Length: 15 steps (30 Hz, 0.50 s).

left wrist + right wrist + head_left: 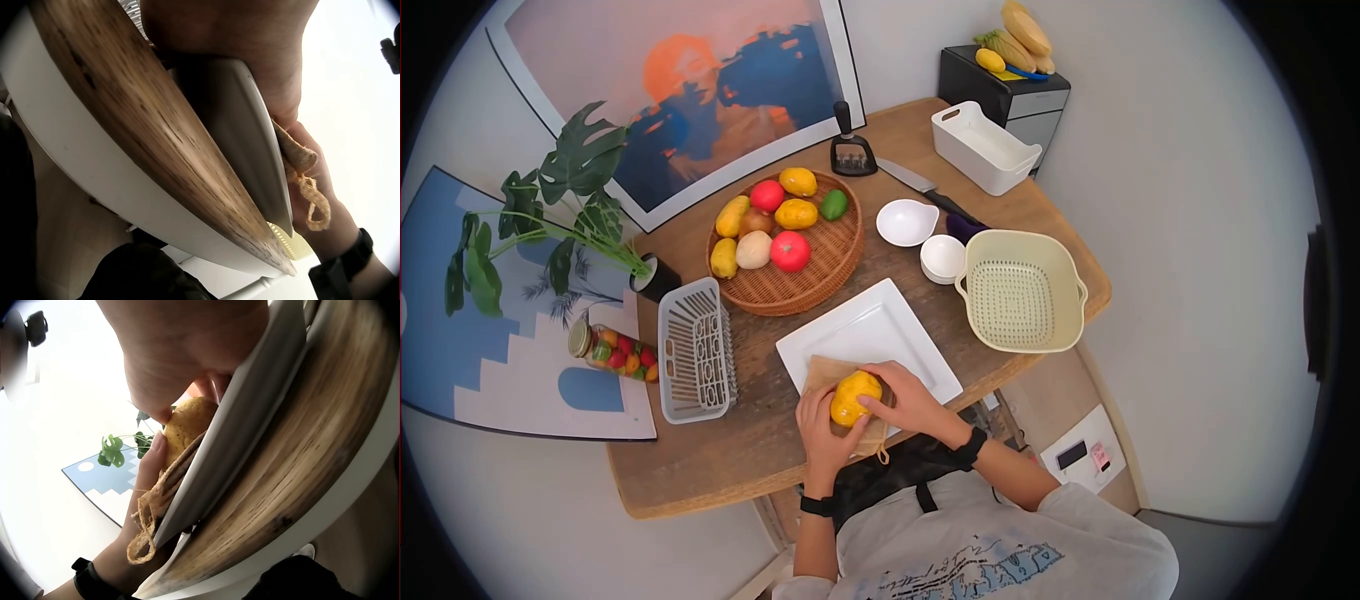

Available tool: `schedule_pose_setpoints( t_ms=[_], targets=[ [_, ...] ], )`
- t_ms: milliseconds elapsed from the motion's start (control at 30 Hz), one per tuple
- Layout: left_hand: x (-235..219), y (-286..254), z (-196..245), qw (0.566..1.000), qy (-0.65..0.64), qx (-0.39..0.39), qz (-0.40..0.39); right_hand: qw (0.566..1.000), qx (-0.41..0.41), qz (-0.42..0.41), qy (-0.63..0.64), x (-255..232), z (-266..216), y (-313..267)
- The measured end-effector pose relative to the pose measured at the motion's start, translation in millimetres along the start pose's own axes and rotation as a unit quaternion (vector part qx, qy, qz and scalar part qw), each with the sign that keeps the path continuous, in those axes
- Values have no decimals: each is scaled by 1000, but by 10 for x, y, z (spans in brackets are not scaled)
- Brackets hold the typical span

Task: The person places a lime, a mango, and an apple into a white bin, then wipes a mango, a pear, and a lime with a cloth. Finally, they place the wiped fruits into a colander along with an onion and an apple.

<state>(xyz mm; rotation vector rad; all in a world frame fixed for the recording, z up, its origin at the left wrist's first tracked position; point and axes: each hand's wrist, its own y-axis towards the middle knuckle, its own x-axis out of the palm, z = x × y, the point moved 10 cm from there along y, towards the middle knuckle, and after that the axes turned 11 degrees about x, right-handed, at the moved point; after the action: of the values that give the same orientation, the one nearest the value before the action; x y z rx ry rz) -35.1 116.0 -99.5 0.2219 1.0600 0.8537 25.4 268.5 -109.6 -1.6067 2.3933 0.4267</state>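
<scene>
A yellow, mottled fruit (855,398) sits on a tan cloth (828,372) with a looped cord, over a white square plate (887,325) at the table's front. Fingers of the left hand (827,432) curl round the fruit's left side, and the right hand (912,402) holds it from the right. In the right wrist view the fruit (187,424) shows between both hands, with the cloth (178,475) beneath. The left wrist view shows the cloth's cord loop (317,206) past the plate edge; the fruit is hidden there.
Behind stand a wicker basket (830,262) of fruit, white bowls (905,222), a knife (908,177) and a white bin (985,150). A yellow-green colander (1025,290) is at right; a grey rack (690,350), a jar (615,352) and a potted plant (657,277) are at left.
</scene>
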Motion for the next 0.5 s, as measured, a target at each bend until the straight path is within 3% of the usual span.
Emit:
schedule_pose_setpoints(
  t_ms=[500],
  targets=[
    [43,-30,-32,1000,1,-11,-17,1000,-10,0,8,1,21,3]
  ],
)
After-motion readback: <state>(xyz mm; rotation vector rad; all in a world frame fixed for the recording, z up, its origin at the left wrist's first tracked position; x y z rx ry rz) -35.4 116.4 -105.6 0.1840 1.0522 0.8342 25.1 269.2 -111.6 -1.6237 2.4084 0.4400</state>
